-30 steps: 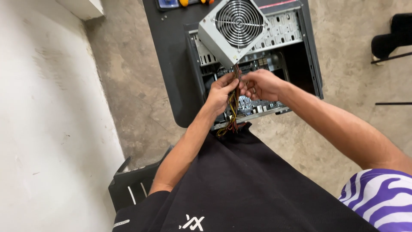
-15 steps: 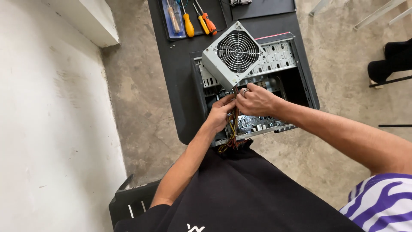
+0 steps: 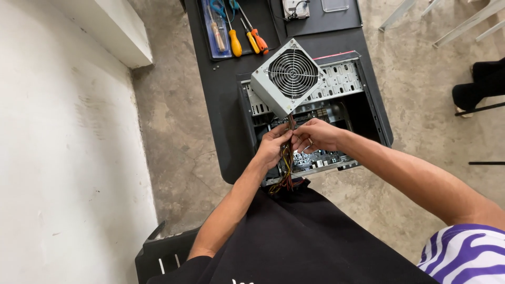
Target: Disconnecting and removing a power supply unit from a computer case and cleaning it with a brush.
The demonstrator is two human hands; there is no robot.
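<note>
Since a moment ago the view has tipped upward, so more of the black table [image 3: 221, 105] and the tray of screwdrivers [image 3: 234, 31] at its far end now shows, while the two hands have kept their grip on the wires and hardly shifted. Starting at the left, a pale wall [image 3: 58, 158] and a bare concrete floor [image 3: 173, 131] run alongside the table. The left hand [image 3: 272, 147] is closed around the bundle of coloured wires [image 3: 286, 168], pinching it just below where it leaves the grey power supply [image 3: 286, 79]. That box sits tilted on the near edge of the open computer case [image 3: 336, 110], fan grille up, propped rather than seated in its bay, I judge so that the wires hang free within reach. The bundle trails down from the hands over the front of the case toward the person's dark shirt. Just beside it, the right hand [image 3: 315, 135] is curled narrow, fingertips nipping the same wires near the top, touching the left hand; it looks as if one hand steadies the bundle while the other sorts strands. Farther right, a dark shoe [image 3: 476, 87] rests on the floor, well apart from the table.
</note>
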